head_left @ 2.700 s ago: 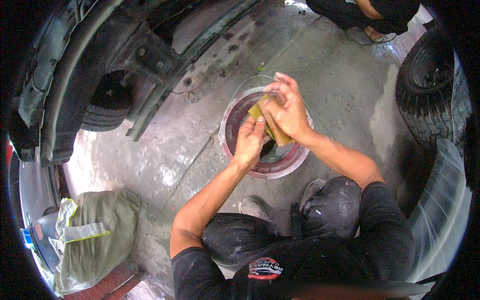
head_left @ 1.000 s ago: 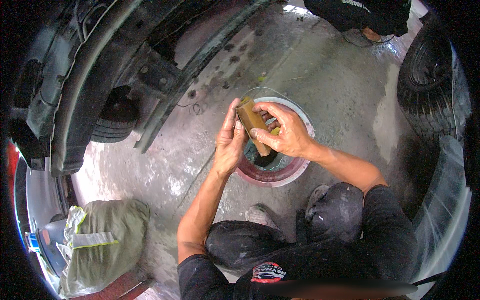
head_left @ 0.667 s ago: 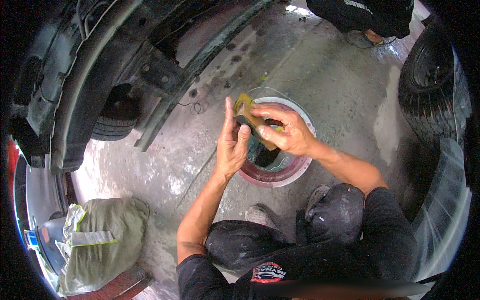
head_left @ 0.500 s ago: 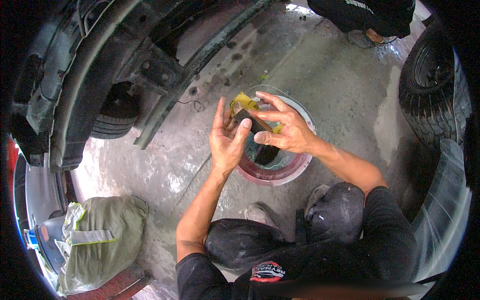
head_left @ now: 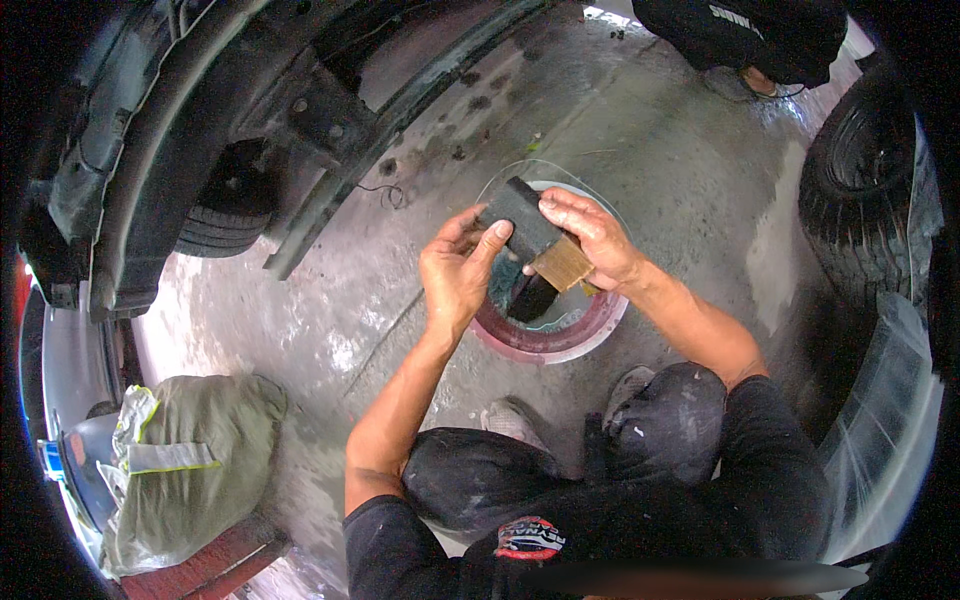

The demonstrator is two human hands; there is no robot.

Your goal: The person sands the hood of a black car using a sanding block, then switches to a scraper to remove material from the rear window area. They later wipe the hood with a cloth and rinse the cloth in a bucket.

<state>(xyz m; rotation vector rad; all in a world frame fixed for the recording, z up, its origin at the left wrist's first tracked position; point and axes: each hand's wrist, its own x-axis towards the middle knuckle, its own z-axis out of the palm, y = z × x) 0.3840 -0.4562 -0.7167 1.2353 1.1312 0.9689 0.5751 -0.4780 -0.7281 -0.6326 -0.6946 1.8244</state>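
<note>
Above the bucket, my left hand (head_left: 458, 270) pinches the near-left edge of a flat dark-grey sanding block (head_left: 515, 213) between thumb and fingers. My right hand (head_left: 597, 238) closes around its other side. A tan-brown piece (head_left: 565, 263) that looks like sandpaper sticks out from the block under my right hand, with a bit of yellow below. Below my hands stands a round bucket (head_left: 553, 350) with a pinkish-red and white rim, holding cloudy liquid. A black object (head_left: 530, 298) shows inside it, partly hidden by the tan piece.
Dark vehicle body parts (head_left: 190, 130) hang at the upper left, with a long metal bar. A tyre (head_left: 860, 185) stands at the right near clear plastic sheeting (head_left: 880, 420). A grey-green cloth bag (head_left: 200, 460) lies lower left. Another person in black (head_left: 750, 45) is at the top right.
My fingers were spread around the block and yellow sheet; now both hands have closed on it. The block is turned, with its dark face up and the tan piece toward the lower right.
</note>
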